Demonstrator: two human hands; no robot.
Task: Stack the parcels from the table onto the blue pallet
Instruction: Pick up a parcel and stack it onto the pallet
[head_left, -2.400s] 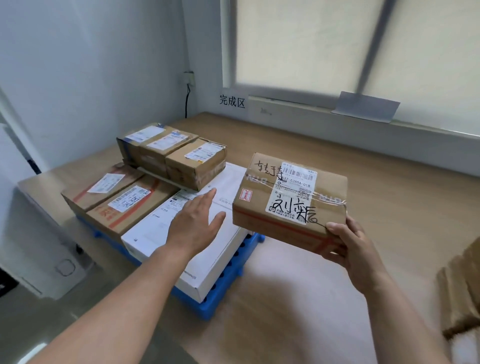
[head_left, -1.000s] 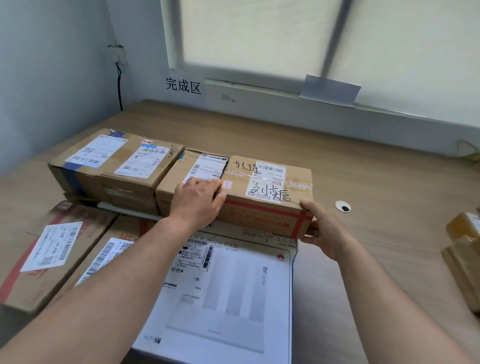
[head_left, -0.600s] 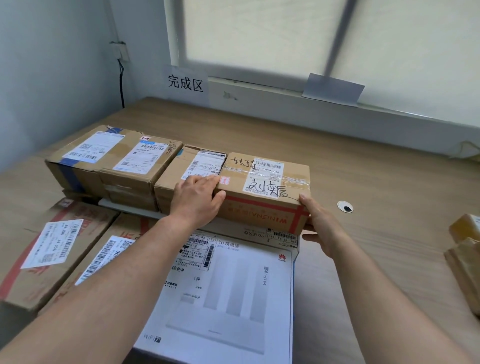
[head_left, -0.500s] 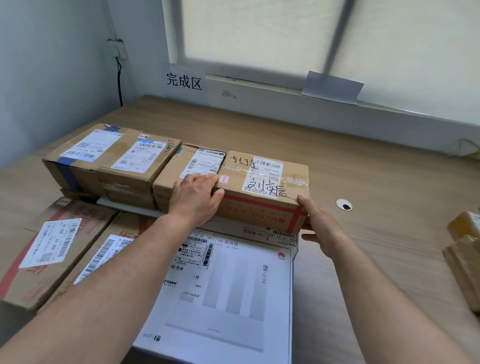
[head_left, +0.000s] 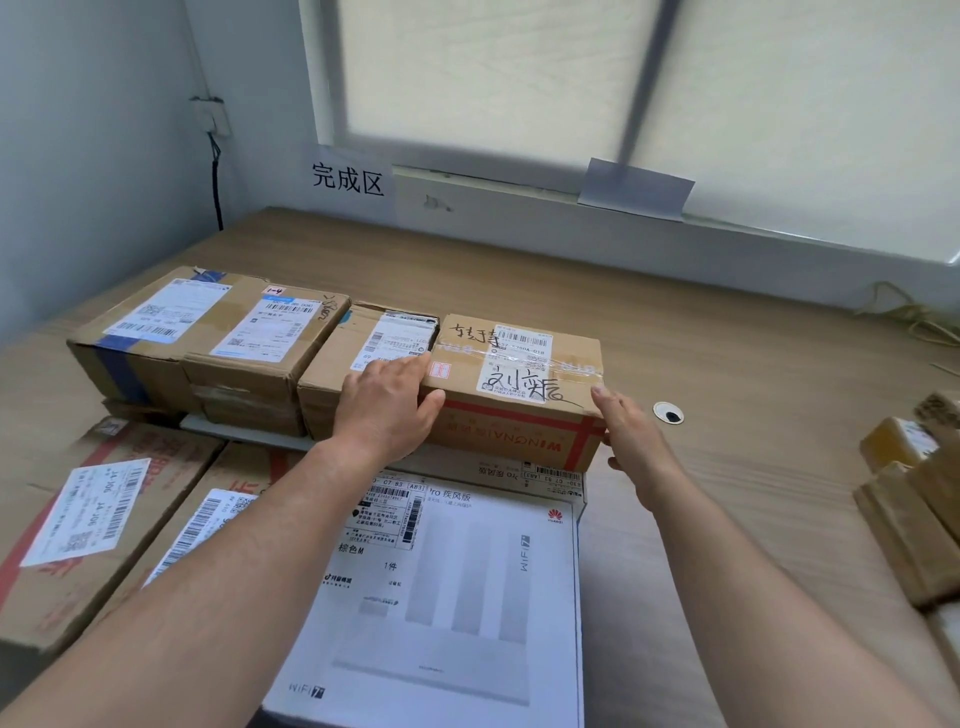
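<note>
1. The hand-marked parcel (head_left: 514, 384) sits at 12 o'clock, on the far edge of the white box (head_left: 467, 597).
2. My left hand (head_left: 387, 410) rests on its 9 o'clock end, fingers on top and thumb on the front.
3. My right hand (head_left: 631, 441) touches its 3 o'clock corner with straight fingers.
4. A brown box (head_left: 332, 366) touches it at 9 o'clock.

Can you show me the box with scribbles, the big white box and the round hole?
Scribbled box (head_left: 514, 384): head view, top label.
White box (head_left: 457, 597): head view, lid middle.
Round hole (head_left: 671, 415): head view, dark centre.
</note>
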